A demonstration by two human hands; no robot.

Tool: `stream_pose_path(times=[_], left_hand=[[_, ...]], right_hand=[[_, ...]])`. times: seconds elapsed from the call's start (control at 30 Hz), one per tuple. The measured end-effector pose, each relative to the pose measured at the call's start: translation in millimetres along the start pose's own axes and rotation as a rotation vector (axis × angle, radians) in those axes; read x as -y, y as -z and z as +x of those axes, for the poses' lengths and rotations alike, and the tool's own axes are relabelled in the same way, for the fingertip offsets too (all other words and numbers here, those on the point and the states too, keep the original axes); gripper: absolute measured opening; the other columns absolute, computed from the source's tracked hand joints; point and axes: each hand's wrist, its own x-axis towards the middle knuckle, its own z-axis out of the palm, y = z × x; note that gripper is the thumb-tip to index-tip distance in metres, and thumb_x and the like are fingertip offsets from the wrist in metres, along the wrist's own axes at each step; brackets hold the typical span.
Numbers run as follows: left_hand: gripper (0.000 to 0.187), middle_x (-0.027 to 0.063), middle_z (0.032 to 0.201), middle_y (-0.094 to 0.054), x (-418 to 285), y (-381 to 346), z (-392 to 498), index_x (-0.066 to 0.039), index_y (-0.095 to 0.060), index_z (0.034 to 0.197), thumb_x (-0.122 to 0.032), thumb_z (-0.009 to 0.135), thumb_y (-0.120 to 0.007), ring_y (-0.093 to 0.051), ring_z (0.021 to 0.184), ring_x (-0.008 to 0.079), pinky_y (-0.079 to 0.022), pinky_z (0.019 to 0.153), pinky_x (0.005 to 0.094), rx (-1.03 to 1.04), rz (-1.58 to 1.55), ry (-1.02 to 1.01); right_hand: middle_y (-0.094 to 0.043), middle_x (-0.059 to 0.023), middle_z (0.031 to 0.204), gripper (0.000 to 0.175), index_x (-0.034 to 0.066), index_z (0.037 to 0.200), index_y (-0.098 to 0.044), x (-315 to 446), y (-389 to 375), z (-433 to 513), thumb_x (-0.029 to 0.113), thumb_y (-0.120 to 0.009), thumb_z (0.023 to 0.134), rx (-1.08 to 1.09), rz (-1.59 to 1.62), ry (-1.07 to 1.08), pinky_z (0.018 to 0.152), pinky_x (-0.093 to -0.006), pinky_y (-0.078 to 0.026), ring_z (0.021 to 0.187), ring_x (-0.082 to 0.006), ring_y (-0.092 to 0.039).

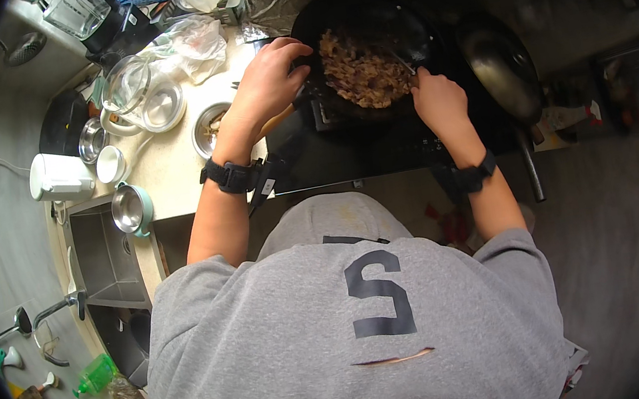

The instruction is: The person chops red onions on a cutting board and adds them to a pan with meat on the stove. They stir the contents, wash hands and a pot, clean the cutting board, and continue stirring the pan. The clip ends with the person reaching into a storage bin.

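Observation:
A black wok [355,7] sits on the black glass cooktop [303,165] with a heap of browned, chopped food [367,75] in it. My right hand [442,98] is closed around the handle of a cooking utensil [400,60]. Its thin metal shank reaches into the wok; its working end is hard to make out. At the wok's left rim is my left hand [279,74], palm down, thumb and fingers apart with nothing seen between them. Beneath that wrist runs a wooden handle [276,121], pointing toward the lower left and partly hidden by my forearm.
A metal bowl [204,145] with food scraps stands left of the cooktop. Glass containers [162,105], a plastic bag [193,43] and a blender [80,16] crowd the pale counter. Right lies a large lidded pan [498,61], its handle [531,168] projecting past the edge. The sink [108,251] is left.

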Motion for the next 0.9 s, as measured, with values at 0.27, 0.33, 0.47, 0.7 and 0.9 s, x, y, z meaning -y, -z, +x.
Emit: stream_pose_path(times=[0.27, 0.33, 0.47, 0.7, 0.9], left_hand=[[0.027, 0.01, 0.12, -0.063, -2.4, -0.9, 4.5, -0.007, -0.067, 0.114, -0.013, 0.087, -0.066, -0.058, 0.115, 0.0299, -0.047, 0.099, 0.0379, 0.067, -0.022, 0.002], [0.027, 0.011, 0.116, -0.064, -2.0, -1.1, 5.0, -0.006, -0.068, 0.111, -0.013, 0.085, -0.066, -0.058, 0.114, 0.0313, -0.047, 0.098, 0.0396, 0.056, -0.038, -0.016], [0.028, 0.0113, 0.116, -0.064, 1.3, -2.9, 5.4, -0.005, -0.068, 0.111, -0.013, 0.085, -0.067, -0.057, 0.114, 0.0313, -0.047, 0.098, 0.0396, 0.045, -0.038, -0.023], [0.054, 0.0176, 0.136, -0.058, 5.1, 11.3, -0.2, 0.003, -0.05, 0.138, -0.039, 0.105, -0.043, -0.055, 0.126, 0.0279, -0.042, 0.107, 0.036, -0.026, -0.82, 0.239], [0.076, 0.0325, 0.145, -0.04, 27.3, 69.1, -59.6, 0.013, -0.038, 0.14, -0.05, 0.106, -0.014, -0.039, 0.138, 0.0413, -0.033, 0.117, 0.0462, -0.393, -1.907, 0.388]], right_hand=[[-0.067, -0.0188, 0.093, 0.043, 0.0117, 0.13, -0.057, 20.7, 11.9, -0.8, 0.026, -0.064, 0.091, -0.05, 0.128, 0.068, 0.067, -0.0444, -0.056, 0.081, -0.0363, -0.069], [-0.067, -0.0186, 0.091, 0.042, 0.0112, 0.13, -0.057, 17.2, 13.8, -9.8, 0.025, -0.064, 0.091, -0.033, 0.08, 0.098, 0.065, -0.0433, -0.056, 0.078, -0.0354, -0.069], [-0.066, -0.0181, 0.09, 0.043, 0.0112, 0.13, -0.056, 0.5, 15.0, -32.8, 0.025, -0.065, 0.09, -0.164, 0.141, 0.117, 0.064, -0.0433, -0.056, 0.075, -0.0355, -0.068], [-0.057, -0.0189, 0.108, 0.051, 0.0117, 0.14, -0.046, 0.3, -7.9, -48.3, 0.024, -0.062, 0.093, -0.076, 0.135, 0.026, 0.065, -0.0456, -0.055, 0.079, -0.0367, -0.067], [-0.05, -0.0181, 0.123, 0.061, 0.0074, 0.14, -0.044, -2.9, -5.7, -60.9, 0.014, -0.07, 0.085, -0.144, 0.086, 0.125, 0.083, -0.0473, -0.052, 0.101, -0.0412, -0.059]])
